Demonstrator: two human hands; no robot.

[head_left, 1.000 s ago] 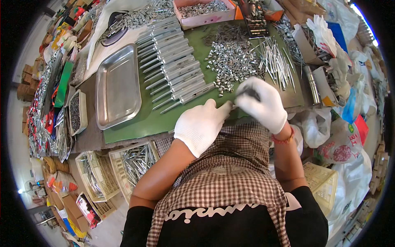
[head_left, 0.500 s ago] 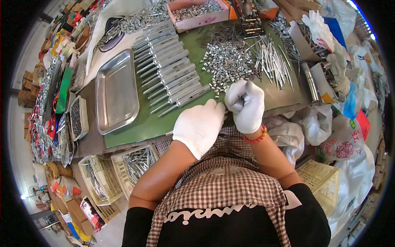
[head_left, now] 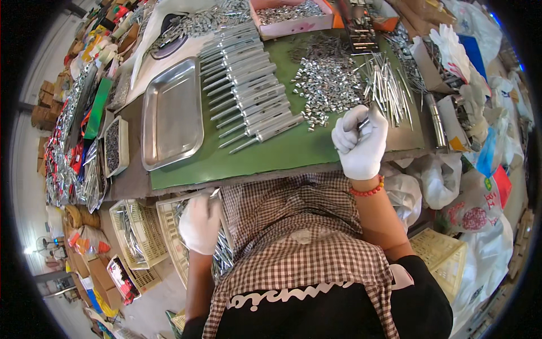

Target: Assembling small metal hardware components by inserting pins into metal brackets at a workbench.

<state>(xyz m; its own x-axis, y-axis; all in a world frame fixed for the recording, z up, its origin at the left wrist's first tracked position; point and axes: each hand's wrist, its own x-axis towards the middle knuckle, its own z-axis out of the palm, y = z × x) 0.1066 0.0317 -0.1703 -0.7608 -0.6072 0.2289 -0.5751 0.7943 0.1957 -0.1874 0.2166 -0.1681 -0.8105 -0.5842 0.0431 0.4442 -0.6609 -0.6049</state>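
From left: a shallow rectangular stainless-steel tray [head_left: 172, 116] lies on the green-covered worktop [head_left: 186, 177], its raised rim probably meant to contain loose parts. Below the near edge, the white-gloved left hand [head_left: 201, 226] is over an openwork cream plastic basket [head_left: 170, 240] of silver metal pieces, stored low presumably to save surface; blur leaves what its grip holds untold. Silver metal cylinders with slender pointed ends [head_left: 257, 93] lie in a parallel row, an arrangement that likely eases counting. Small silver metal sleeves [head_left: 327, 85] are heaped near the white-gloved right hand [head_left: 361, 144], whose curled grip encloses a small grey metal piece [head_left: 364, 122], apparently pinched for control. Thin silver metal rods [head_left: 387, 93] lie beyond, seemingly sorted by kind.
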